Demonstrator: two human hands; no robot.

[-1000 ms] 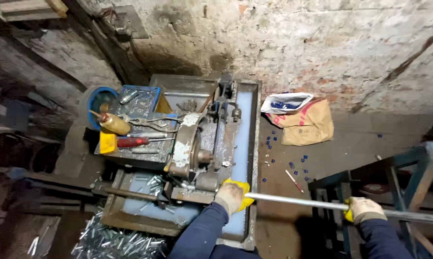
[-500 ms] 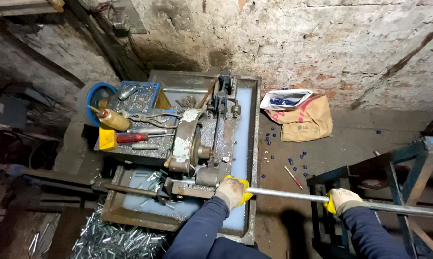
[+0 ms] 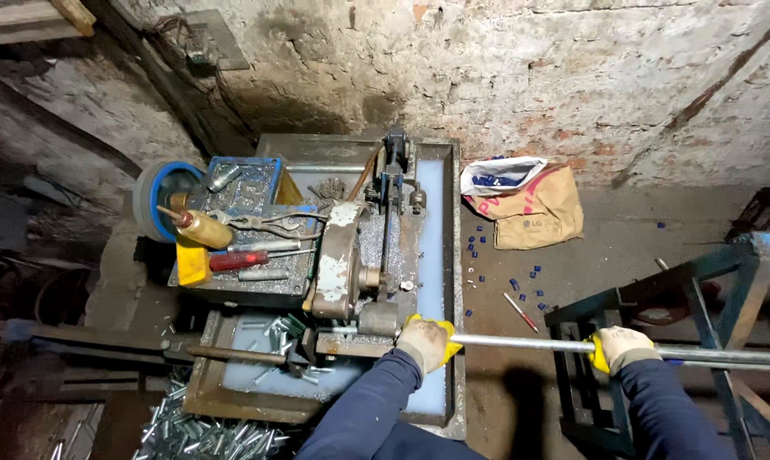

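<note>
A long metal rod [image 3: 521, 344] is gripped by both gloved hands, lying level from the machine [image 3: 359, 255] rightward. The left hand [image 3: 427, 342] is closed around it beside the machine; the right hand [image 3: 621, 348] is closed around it above a blue metal stand [image 3: 606, 311].

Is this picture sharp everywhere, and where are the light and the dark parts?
Head view: the middle is fairly sharp, with light falling evenly on the brick wall and the machine. The left edge and the top left corner sink into deep shadow. The metal rod shows a bright gleam between the left hand and the right hand. Straight lines bow slightly near the edges, as with a wide lens.
</note>
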